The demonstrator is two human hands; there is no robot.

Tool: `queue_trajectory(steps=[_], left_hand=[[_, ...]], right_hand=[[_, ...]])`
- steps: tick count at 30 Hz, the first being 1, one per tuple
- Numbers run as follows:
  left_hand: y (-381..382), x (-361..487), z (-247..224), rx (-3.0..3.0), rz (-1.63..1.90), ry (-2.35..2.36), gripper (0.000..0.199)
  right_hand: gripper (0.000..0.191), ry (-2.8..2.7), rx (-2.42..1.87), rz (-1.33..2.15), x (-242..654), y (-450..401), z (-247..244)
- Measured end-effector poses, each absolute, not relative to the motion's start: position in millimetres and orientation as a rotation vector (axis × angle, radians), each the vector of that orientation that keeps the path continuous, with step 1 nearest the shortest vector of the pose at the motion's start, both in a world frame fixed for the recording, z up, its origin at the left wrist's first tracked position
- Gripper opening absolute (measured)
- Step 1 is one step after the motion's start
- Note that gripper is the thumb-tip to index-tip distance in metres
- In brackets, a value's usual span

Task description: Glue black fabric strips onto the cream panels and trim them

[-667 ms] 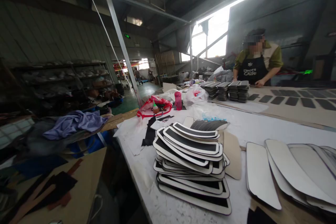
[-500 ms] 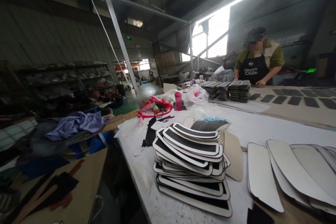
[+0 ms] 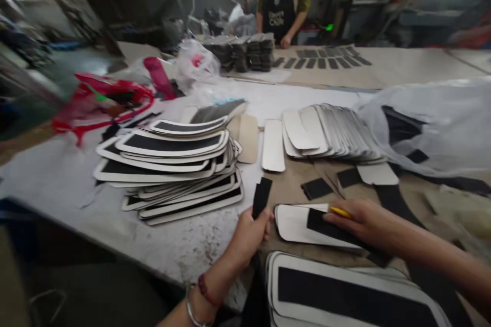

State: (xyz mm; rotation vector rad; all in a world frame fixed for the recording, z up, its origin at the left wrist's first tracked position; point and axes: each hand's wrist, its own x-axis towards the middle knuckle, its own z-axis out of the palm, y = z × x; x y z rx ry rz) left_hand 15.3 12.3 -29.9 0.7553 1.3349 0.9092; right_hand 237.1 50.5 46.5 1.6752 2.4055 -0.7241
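At the table (image 3: pixel 192 248), my left hand (image 3: pixel 247 235) is gripping black pieces (image 3: pixel 262 193); my right hand (image 3: pixel 358 219) is holding a black strip (image 3: pixel 320 222) and yellow tool (image 3: pixel 340 212) over a white panel (image 3: pixel 289 222)

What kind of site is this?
Probably a small workshop cutting or assembling flat pieces: a tall stack of black-and-white panels, rows of dark strips on the far table, and an aproned co-worker.
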Motion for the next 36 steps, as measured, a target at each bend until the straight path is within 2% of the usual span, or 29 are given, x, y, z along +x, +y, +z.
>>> queue_trajectory(steps=[4, 10, 16, 36], left_hand=[[15, 14, -34, 0.837, 0.881, 1.31, 0.03], [13, 14, -31, 0.941, 0.865, 1.352, 0.03], [15, 15, -36, 0.994, 0.829, 1.36, 0.029], [21, 21, -41, 1.143, 0.647, 1.512, 0.019]], right_hand=[[0.026, 2.341, 1.539, -0.924, 231, 54, 37], [0.026, 2.301, 1.433, -0.996, 207, 69, 24], [0.024, 2.289, 1.367, -0.893, 194, 77, 15], [0.034, 2.321, 1.343, -0.72, 186, 76, 7]])
